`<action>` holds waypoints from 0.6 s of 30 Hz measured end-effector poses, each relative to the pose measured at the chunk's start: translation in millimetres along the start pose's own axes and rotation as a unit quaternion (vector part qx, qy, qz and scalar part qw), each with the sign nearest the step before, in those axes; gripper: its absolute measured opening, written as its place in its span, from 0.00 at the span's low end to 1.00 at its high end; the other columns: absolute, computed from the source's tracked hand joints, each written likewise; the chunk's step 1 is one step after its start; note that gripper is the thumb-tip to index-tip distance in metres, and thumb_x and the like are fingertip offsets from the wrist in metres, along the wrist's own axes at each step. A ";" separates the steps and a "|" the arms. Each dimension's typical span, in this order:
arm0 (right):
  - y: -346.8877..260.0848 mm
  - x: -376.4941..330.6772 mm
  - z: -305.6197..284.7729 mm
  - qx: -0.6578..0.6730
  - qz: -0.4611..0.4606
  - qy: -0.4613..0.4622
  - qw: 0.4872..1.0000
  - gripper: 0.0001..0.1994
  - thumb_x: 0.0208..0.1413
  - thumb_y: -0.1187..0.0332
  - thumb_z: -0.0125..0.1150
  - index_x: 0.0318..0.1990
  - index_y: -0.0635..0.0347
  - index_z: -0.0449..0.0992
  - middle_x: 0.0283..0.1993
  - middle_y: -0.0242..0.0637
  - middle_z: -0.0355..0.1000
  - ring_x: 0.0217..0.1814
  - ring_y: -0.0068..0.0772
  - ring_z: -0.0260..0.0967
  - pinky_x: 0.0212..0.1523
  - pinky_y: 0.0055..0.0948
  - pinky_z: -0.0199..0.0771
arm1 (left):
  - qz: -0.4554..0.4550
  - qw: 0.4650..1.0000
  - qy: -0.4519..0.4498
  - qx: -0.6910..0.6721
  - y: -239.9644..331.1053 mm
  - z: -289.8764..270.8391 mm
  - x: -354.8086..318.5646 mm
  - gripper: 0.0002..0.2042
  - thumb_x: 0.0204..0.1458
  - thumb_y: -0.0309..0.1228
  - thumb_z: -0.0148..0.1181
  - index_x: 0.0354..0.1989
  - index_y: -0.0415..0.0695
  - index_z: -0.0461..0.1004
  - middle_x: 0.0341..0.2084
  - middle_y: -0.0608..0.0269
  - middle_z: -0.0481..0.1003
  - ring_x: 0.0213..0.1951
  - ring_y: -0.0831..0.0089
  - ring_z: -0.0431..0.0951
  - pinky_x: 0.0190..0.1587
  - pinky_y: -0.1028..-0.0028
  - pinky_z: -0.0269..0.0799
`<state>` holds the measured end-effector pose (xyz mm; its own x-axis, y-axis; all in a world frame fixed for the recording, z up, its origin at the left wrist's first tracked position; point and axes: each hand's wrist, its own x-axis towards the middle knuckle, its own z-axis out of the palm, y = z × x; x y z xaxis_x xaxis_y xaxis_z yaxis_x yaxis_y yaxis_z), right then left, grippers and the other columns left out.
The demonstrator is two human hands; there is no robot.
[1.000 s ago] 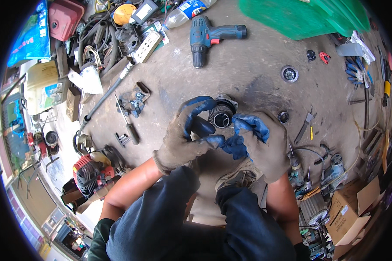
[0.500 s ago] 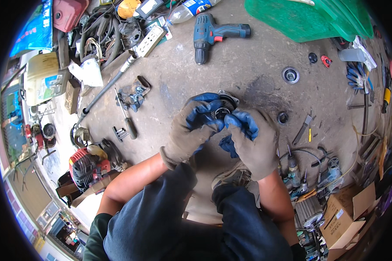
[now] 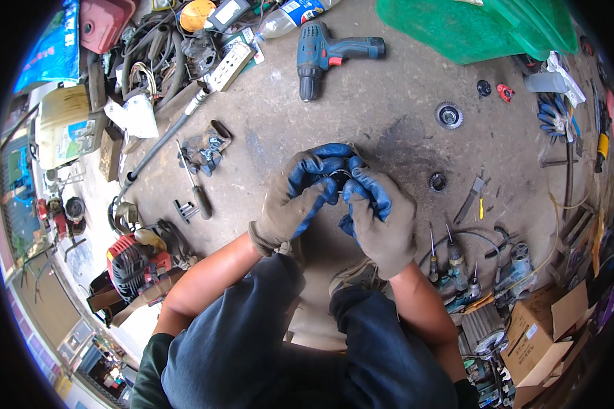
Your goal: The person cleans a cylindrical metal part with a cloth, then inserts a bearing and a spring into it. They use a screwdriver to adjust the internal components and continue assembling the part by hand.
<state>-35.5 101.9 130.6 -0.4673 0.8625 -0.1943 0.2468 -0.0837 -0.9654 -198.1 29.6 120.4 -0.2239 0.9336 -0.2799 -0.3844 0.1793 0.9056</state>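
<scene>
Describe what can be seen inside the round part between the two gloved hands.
Inside the round part, only a dark hollow shows. Anything deeper is too dark to tell; the left hand and right hand cover much of the part.

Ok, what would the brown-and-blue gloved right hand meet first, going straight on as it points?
The right hand would likely meet the dark, round metal part at the gloved left hand first; contact looks likely, but depth is unclear.

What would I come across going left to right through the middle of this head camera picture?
Plastic jug → screwdriver → gloved left hand → gloved right hand → small dark gear → blue work glove on the floor.
</scene>
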 end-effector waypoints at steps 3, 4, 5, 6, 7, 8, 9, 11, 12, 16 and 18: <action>3.6 -1.9 9.6 0.025 -0.023 0.024 0.999 0.13 0.54 0.76 0.62 0.46 0.69 0.78 0.42 0.52 0.78 0.42 0.50 0.79 0.45 0.36 0.78 | 0.069 0.995 0.012 0.072 -1.9 2.5 -1.4 0.16 0.66 0.31 0.53 0.57 0.34 0.69 0.52 0.54 0.76 0.37 0.79 0.75 0.40 0.76 0.75; 5.1 -2.4 12.4 0.040 -0.021 0.026 0.999 0.13 0.54 0.76 0.62 0.46 0.69 0.78 0.42 0.53 0.78 0.43 0.50 0.78 0.46 0.36 0.78 | 0.073 0.994 0.020 0.074 -2.5 2.2 -2.4 0.16 0.66 0.31 0.53 0.57 0.34 0.69 0.52 0.53 0.76 0.37 0.79 0.75 0.40 0.76 0.75; 6.2 -1.9 14.7 0.032 -0.031 0.029 0.999 0.13 0.54 0.75 0.62 0.46 0.69 0.78 0.42 0.53 0.77 0.43 0.50 0.78 0.46 0.36 0.78 | 0.077 0.994 0.027 0.077 -4.0 2.2 -3.2 0.16 0.66 0.30 0.53 0.57 0.34 0.69 0.52 0.53 0.76 0.37 0.78 0.75 0.40 0.76 0.75; 6.7 -0.5 16.6 0.022 -0.042 0.032 0.998 0.13 0.53 0.75 0.63 0.46 0.69 0.78 0.42 0.53 0.77 0.43 0.50 0.78 0.46 0.36 0.78 | 0.076 0.993 0.031 0.080 -3.5 2.4 -3.1 0.15 0.65 0.30 0.52 0.56 0.33 0.69 0.52 0.53 0.77 0.37 0.78 0.75 0.40 0.76 0.75; 7.7 -0.1 18.2 0.013 -0.052 0.036 0.998 0.13 0.53 0.75 0.63 0.46 0.69 0.78 0.42 0.53 0.77 0.43 0.50 0.78 0.46 0.36 0.78 | 0.075 0.993 0.035 0.084 -3.2 2.9 -3.4 0.15 0.65 0.29 0.52 0.56 0.33 0.69 0.52 0.53 0.77 0.37 0.78 0.75 0.40 0.76 0.75; 10.1 -1.4 19.9 0.025 -0.030 0.040 0.998 0.12 0.53 0.76 0.63 0.46 0.69 0.78 0.42 0.52 0.77 0.43 0.48 0.78 0.46 0.35 0.78 | 0.068 0.993 0.036 0.090 -1.1 3.3 -3.0 0.15 0.65 0.29 0.52 0.56 0.33 0.69 0.51 0.53 0.77 0.37 0.79 0.75 0.40 0.76 0.75; 13.3 -3.3 22.0 0.037 -0.009 0.045 0.998 0.12 0.54 0.76 0.63 0.46 0.69 0.78 0.42 0.51 0.77 0.43 0.46 0.78 0.46 0.34 0.78 | 0.062 0.993 0.037 0.096 0.5 3.5 -2.6 0.15 0.65 0.28 0.51 0.56 0.33 0.70 0.51 0.53 0.77 0.37 0.79 0.75 0.40 0.76 0.75; 17.1 -5.2 25.4 0.068 0.027 0.056 0.996 0.12 0.54 0.77 0.63 0.46 0.69 0.77 0.42 0.48 0.77 0.42 0.42 0.77 0.45 0.33 0.77 | 0.040 0.995 0.037 0.089 -3.1 1.4 -1.9 0.14 0.65 0.27 0.50 0.55 0.32 0.70 0.50 0.53 0.77 0.38 0.79 0.75 0.41 0.76 0.75; 18.4 -6.3 26.6 0.085 0.042 0.062 0.994 0.12 0.54 0.77 0.63 0.46 0.69 0.77 0.41 0.47 0.77 0.41 0.39 0.77 0.45 0.32 0.77 | 0.028 0.995 0.037 0.084 -5.5 1.2 -1.5 0.14 0.65 0.26 0.50 0.55 0.32 0.71 0.50 0.54 0.78 0.38 0.79 0.75 0.41 0.76 0.74; 32.4 -6.3 32.1 0.099 0.021 0.098 0.990 0.10 0.55 0.77 0.62 0.45 0.69 0.75 0.39 0.43 0.76 0.39 0.31 0.74 0.44 0.29 0.76 | 0.052 0.995 0.039 0.079 -11.4 11.5 4.9 0.15 0.63 0.23 0.48 0.56 0.33 0.71 0.50 0.56 0.78 0.43 0.77 0.77 0.47 0.75 0.75; 36.2 -1.3 34.2 0.079 -0.002 0.106 0.991 0.08 0.56 0.77 0.61 0.43 0.68 0.74 0.38 0.40 0.76 0.38 0.27 0.72 0.43 0.28 0.75 | 0.057 0.991 0.061 0.102 -15.1 14.7 9.6 0.15 0.62 0.23 0.48 0.55 0.33 0.71 0.48 0.55 0.80 0.43 0.75 0.79 0.48 0.73 0.76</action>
<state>-54.9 80.7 89.9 -0.2746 0.9471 -0.1663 0.1026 -0.1431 -0.9844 -181.3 40.4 108.7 -0.3668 0.9093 -0.1965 -0.1630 0.1452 0.9759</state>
